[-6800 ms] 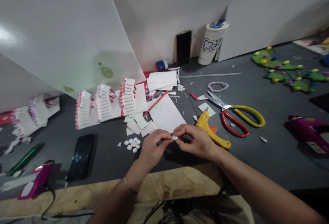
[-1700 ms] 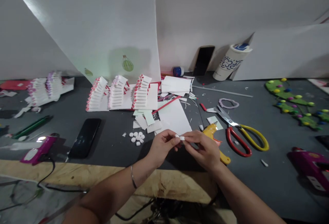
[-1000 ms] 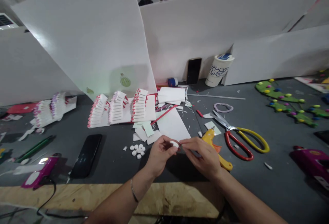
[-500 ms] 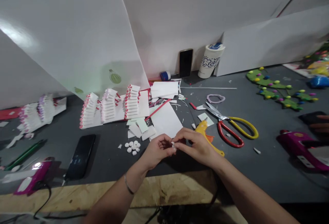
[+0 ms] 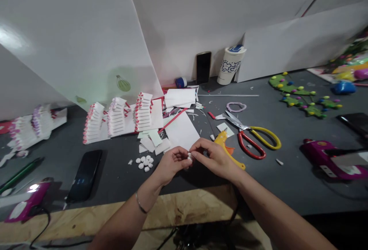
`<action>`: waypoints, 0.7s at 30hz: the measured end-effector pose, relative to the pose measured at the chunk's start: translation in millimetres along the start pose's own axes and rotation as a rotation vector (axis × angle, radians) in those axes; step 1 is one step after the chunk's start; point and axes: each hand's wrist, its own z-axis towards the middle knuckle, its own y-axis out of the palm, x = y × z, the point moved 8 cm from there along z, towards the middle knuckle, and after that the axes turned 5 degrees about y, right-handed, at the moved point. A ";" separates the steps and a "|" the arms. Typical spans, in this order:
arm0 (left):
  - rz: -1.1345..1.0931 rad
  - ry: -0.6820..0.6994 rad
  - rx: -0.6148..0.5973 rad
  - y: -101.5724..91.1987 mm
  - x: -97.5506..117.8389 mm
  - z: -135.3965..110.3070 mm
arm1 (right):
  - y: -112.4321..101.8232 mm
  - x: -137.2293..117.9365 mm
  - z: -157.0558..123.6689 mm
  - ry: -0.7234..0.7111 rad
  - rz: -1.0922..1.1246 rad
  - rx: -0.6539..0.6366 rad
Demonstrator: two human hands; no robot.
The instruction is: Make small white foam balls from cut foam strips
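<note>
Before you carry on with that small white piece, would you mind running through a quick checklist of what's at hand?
1. Hold on the white piece: ok, pinched between the fingertips of the left hand and right hand.
2. Spare white discs: ok, in a small pile beside the left hand.
3. Yellow glue gun: ok, lying close to the right hand.
4. Glue gun heated: cannot tell, nothing shows whether it is on.
5. Scissors: ok, lying beyond the right hand, not under either hand.
</note>
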 end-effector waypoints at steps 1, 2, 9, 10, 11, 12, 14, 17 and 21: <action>-0.017 -0.002 0.000 0.5 0.6 0.3 | -2.6 -1.7 0.7 -0.021 -0.019 0.020; -0.036 -0.007 -0.004 1.3 1.2 0.6 | -6.5 -4.1 1.4 -0.047 -0.045 0.051; -0.161 -0.074 0.017 1.4 -1.2 1.9 | -64.0 -15.0 -9.9 -0.049 -0.421 0.333; -0.186 -0.075 0.028 -0.2 -2.2 2.7 | -69.1 -11.9 -14.8 -0.012 -0.532 0.319; -0.210 -0.073 0.038 -2.0 -3.2 3.5 | -73.5 -7.0 -20.7 0.031 -0.664 0.310; -0.230 -0.070 0.046 -3.7 -4.2 4.3 | -76.5 -2.5 -27.5 0.055 -0.798 0.309; -0.260 -0.064 0.049 -5.7 -5.8 5.3 | -74.7 10.9 -39.6 0.093 -1.006 0.267; -0.277 -0.052 0.016 -4.0 -6.4 5.2 | -62.1 32.9 -50.1 0.111 -1.148 0.185; -0.267 -0.022 -0.032 1.0 -4.2 4.2 | -54.4 46.7 -51.2 0.091 -1.139 0.200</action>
